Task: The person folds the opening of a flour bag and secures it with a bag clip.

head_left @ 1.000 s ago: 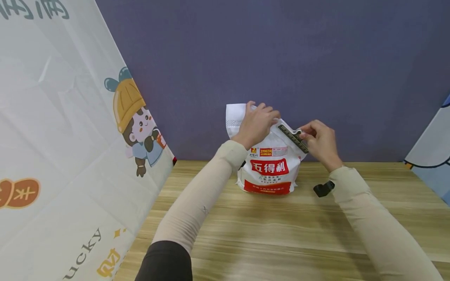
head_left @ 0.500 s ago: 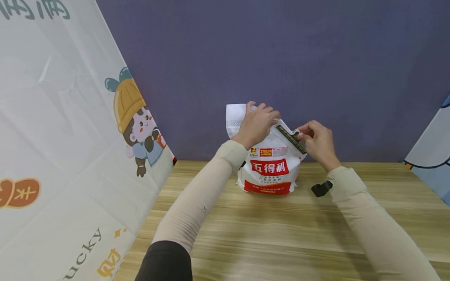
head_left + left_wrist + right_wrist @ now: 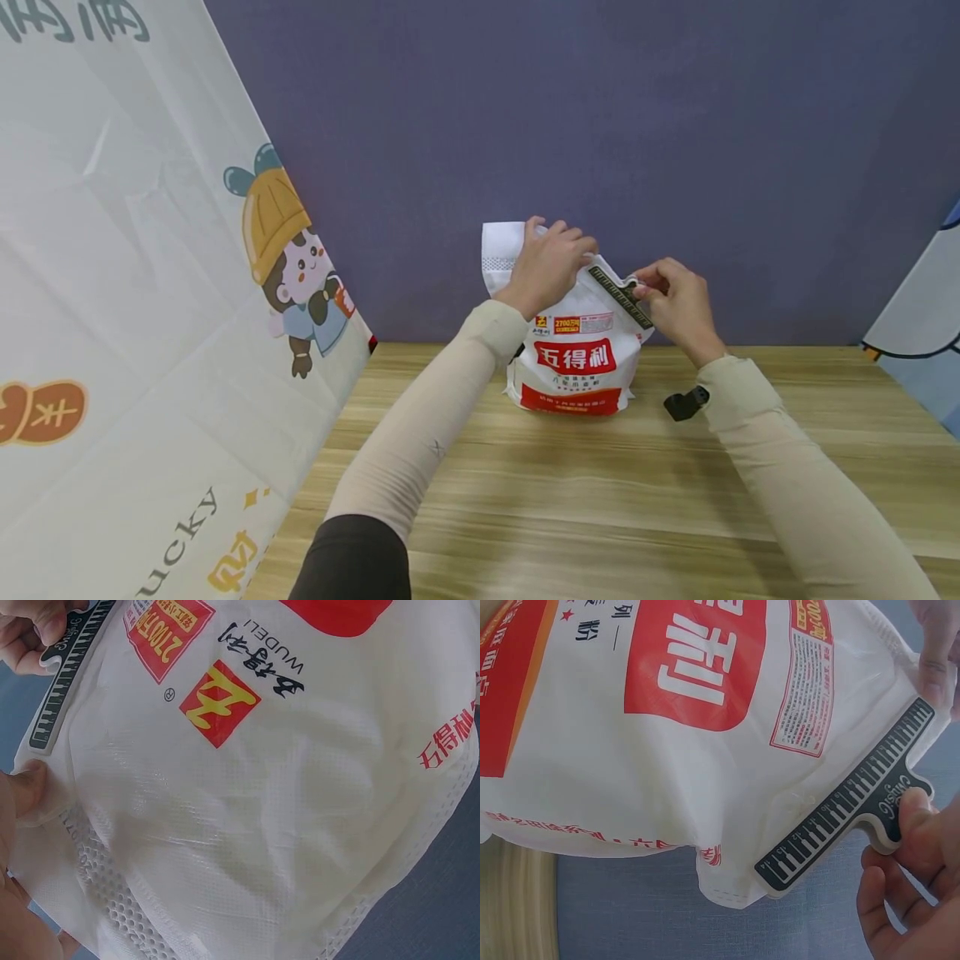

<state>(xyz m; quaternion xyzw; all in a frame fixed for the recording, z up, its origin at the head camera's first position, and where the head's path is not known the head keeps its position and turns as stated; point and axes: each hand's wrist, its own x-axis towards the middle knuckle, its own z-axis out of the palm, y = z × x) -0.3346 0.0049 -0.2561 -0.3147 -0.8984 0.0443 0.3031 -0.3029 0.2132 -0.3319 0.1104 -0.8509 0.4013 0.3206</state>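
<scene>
A white flour bag [image 3: 573,379] with red printed panels stands on the table near the back wall. My left hand [image 3: 551,262] grips its folded top, with thumb and fingers at the edge in the left wrist view. A long black clip [image 3: 847,799], printed with piano keys and the word "Music", lies across the slanted top edge on the right side. Between thumb and fingers my right hand [image 3: 678,304] pinches the clip's handle. The fingers behind the bag's top are partly hidden.
The wood-grain table [image 3: 600,500] stretches toward me. A dark blue-grey wall [image 3: 675,125] rises right behind the bag. At the left stands a white sheet [image 3: 112,292] with cartoon prints, and another printed panel [image 3: 918,308] is at the right edge.
My right hand and the clip have shifted slightly left along the bag's top edge, mostly in the first half second. The left hand and the bag stay put.
</scene>
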